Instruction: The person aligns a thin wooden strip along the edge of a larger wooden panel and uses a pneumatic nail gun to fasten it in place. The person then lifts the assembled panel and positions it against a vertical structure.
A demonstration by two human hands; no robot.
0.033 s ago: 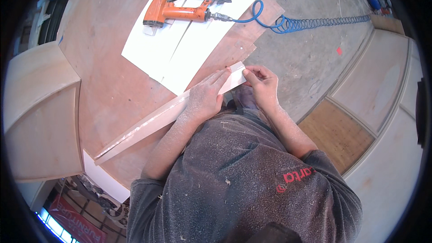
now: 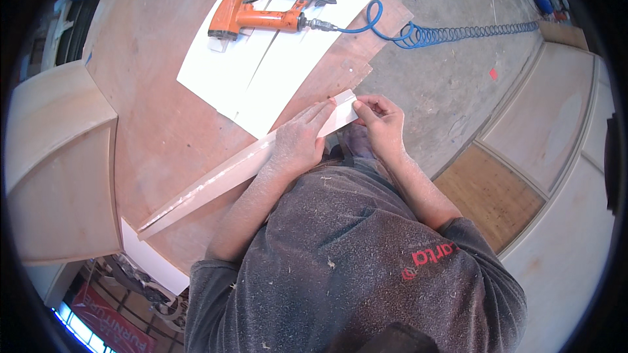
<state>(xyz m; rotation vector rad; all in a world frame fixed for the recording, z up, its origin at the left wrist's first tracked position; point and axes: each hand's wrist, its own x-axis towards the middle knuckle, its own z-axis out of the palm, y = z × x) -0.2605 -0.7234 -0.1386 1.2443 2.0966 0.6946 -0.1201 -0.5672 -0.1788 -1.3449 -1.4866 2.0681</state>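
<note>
A long, narrow pale strip point(image 2: 219, 186) lies aslant across the near edge of the worktable point(image 2: 157, 124), with a rough whitish line along it. My left hand point(image 2: 299, 140) is laid over it near its far right end, fingers stretched along the strip and thumb on the near side. At that end my right hand point(image 2: 384, 121) pinches the strip's edge between thumb and fingers; some fingertips are hidden. Beyond my hands, an orange pneumatic nail gun point(image 2: 268, 21) rests on white panels point(image 2: 212, 82). Pale dust covers both forearms.
A coiled blue air hose point(image 2: 458, 33) runs from the nail gun out over the concrete floor point(image 2: 432, 85). Curved pale wooden pieces stand at the left point(image 2: 62, 183) and right point(image 2: 543, 117). A white sheet point(image 2: 154, 261) pokes out at the table's near left edge.
</note>
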